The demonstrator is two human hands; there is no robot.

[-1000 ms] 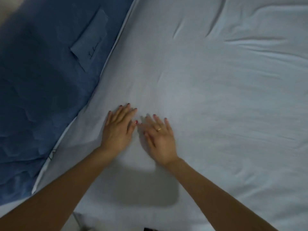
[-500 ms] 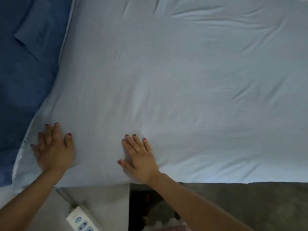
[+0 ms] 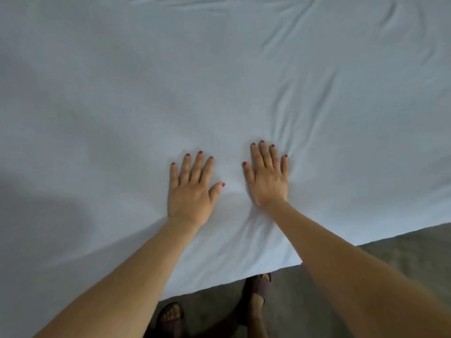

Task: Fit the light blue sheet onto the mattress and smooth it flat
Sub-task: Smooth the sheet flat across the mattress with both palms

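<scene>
The light blue sheet covers the mattress and fills most of the head view. Its near edge runs diagonally from the lower middle up to the right. My left hand lies flat on the sheet, palm down, fingers spread. My right hand, with a gold ring, is pressed flat beside it, a short gap between them. Neither hand holds fabric. Creases fan out from the right hand toward the upper right, and more folds cross the top of the sheet.
A grey-brown floor shows below the sheet's edge at lower right. My feet in dark slide sandals stand on it against the bed's side. A shadow darkens the sheet at the left.
Both hands have shifted right along the bed and come close together again. The dark blue cover at the left and the power strip have left the view; my feet now show.
</scene>
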